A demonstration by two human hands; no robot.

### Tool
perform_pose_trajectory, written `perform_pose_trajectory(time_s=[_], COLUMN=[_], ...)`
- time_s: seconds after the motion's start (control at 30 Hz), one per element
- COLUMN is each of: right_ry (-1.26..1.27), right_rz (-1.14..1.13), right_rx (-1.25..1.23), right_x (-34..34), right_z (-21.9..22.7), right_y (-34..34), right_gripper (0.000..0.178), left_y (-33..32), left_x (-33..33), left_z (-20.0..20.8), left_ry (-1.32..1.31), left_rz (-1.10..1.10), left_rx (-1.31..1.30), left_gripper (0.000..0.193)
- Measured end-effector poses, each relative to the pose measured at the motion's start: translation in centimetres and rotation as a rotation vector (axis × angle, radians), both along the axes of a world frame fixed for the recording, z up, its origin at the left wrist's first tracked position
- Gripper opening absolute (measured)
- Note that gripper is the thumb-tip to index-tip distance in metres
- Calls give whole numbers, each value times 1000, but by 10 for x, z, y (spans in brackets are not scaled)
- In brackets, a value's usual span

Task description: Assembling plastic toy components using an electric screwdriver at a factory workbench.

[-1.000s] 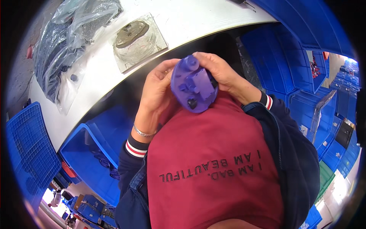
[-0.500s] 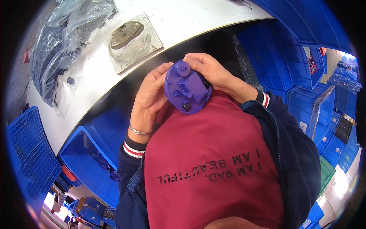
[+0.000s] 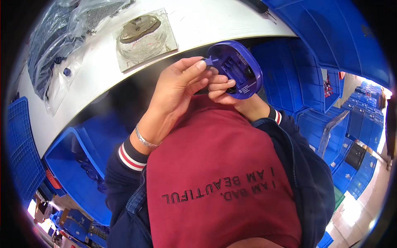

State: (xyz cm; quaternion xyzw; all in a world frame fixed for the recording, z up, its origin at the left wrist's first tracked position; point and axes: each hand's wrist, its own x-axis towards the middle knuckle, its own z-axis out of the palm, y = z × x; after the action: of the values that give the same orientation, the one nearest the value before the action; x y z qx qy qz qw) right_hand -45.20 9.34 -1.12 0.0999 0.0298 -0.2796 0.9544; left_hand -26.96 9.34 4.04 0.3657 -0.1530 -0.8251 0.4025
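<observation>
I read the oval purple casing (image 3: 253, 66) as hard plastic, smooth and glossy along its rim, and the small blue-purple piece (image 3: 211, 62) at its left edge as plastic too. At far left I make out a clear plastic bag (image 3: 62, 45), thin, crinkled and shiny. The white tabletop (image 3: 206, 25) looks smooth with a soft sheen; the grey slab (image 3: 144, 53) on it seems dull and scuffed. The blue bins (image 3: 281, 78) at right show me slick plastic. Near, the red shirt (image 3: 223, 161) is matt cloth, the bracelet (image 3: 144, 139) bright metal.
</observation>
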Motion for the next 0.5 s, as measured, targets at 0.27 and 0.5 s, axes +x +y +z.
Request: perform_pose_trajectory(time_s=[0.27,0.5], right_ry=[461,1224], right_rz=[-147,-260], right_rx=[-258,-430], right_x=[4,22], right_z=[-1,30], right_y=[2,-1], right_gripper=[35,46], left_y=[0,2], left_x=[-13,-10], left_z=[-8,-20], left_ry=[-29,134], left_rz=[119,47], left_rx=[20,108], left_gripper=[17,25])
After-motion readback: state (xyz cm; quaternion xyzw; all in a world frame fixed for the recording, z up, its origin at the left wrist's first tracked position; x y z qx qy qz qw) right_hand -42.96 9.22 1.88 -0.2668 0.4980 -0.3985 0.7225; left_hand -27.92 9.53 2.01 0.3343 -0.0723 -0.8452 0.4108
